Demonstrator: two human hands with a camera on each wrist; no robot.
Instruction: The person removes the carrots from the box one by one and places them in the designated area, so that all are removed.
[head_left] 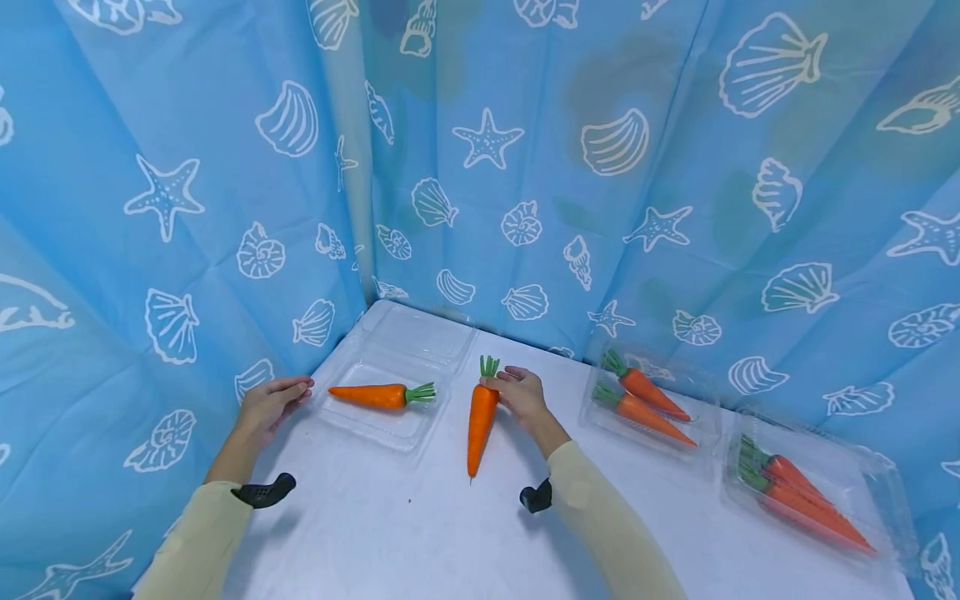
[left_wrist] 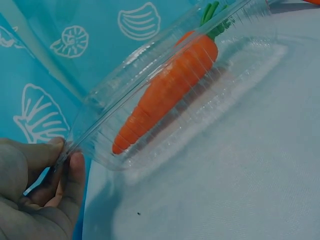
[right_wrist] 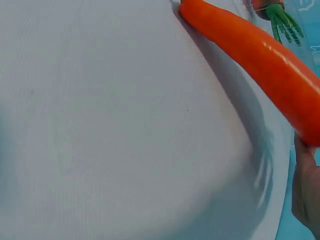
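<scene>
My right hand (head_left: 523,392) holds a carrot (head_left: 482,425) by its top end, just below the green stub, with the tip pointing toward me. In the right wrist view this carrot (right_wrist: 260,55) casts a shadow on the white table. My left hand (head_left: 264,410) pinches the left edge of an open clear plastic clamshell box (head_left: 375,433); the left wrist view shows thumb and fingers on that rim. Inside the box lies another carrot (head_left: 371,396), its green top to the right. The box's lid (head_left: 412,333) is folded back behind it.
To the right stand two more clear boxes, each with two carrots: one box (head_left: 651,392) near the back edge, the other (head_left: 810,492) closer to the right corner. A blue curtain (head_left: 480,208) with white shells hangs behind the white table (head_left: 390,533).
</scene>
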